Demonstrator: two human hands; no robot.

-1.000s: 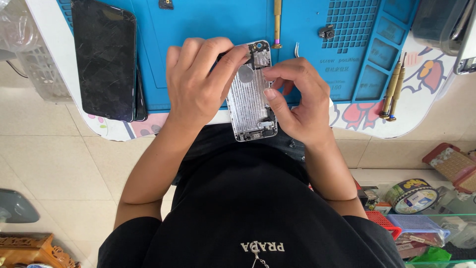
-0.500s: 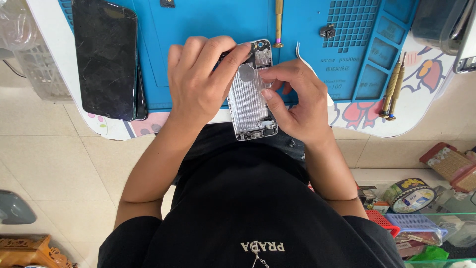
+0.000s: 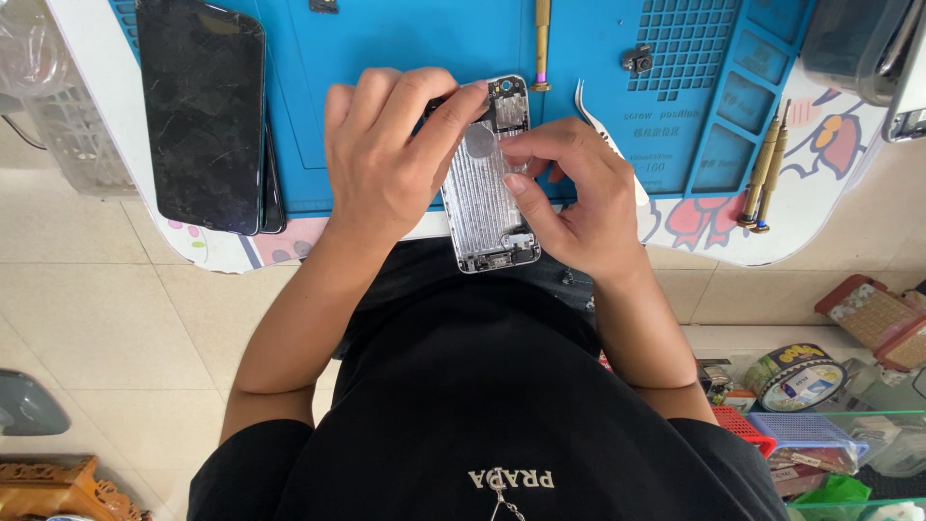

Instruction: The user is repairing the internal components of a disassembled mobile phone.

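2 hands are holding a phone shell (image 3: 487, 188) over the blue mat (image 3: 405, 58).
Left hand (image 3: 386, 159) is gripping its edge; right hand (image 3: 569, 198) is pinching inside; likely light, stiff, fragile.

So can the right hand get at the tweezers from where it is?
Probably yes. The tweezers lie on the blue mat right beside the right hand, partly under it, with nothing else on them. But that hand and the left hand both hold the phone housing, so it must let go first.
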